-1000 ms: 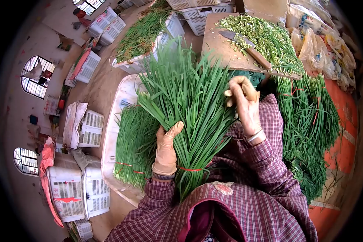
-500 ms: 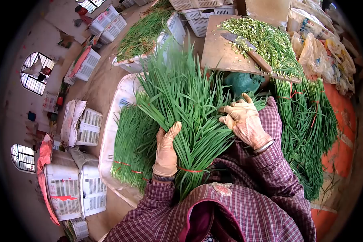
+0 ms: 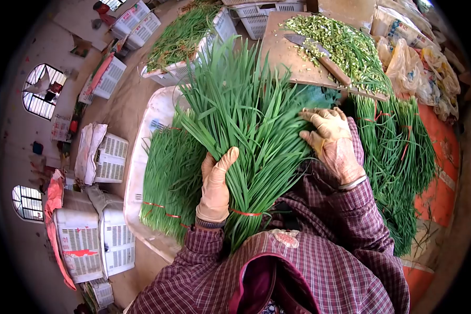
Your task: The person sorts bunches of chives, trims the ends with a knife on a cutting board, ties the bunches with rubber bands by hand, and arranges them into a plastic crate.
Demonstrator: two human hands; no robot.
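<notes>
My left hand (image 3: 216, 184), in a tan glove, is closed around a large bunch of garlic chives (image 3: 251, 131). Its long flat leaves fan out upward, and a red band (image 3: 246, 213) circles its lower end. At the bunch's right edge is my right hand (image 3: 327, 131), also gloved. Its fingers and thumb are apart, with the fingertips against or close to the outer leaves; nothing shows in its grasp. Beside my left hand, more banded chives (image 3: 167, 178) lie in a white plastic crate (image 3: 136, 204).
Ahead, a wooden board (image 3: 277, 57) bears chopped greens (image 3: 345, 47) and a knife (image 3: 324, 60). Tied chive bundles (image 3: 397, 152) lie on my right over orange sheeting (image 3: 442, 157). Plastic bags (image 3: 405, 68) are piled beyond. Another crate (image 3: 222, 26) with loose greens stands ahead left.
My right hand has moved right and slightly up, away from the middle of the bunch, and its fingers have lifted from the leaves there. My left hand keeps its hold.
</notes>
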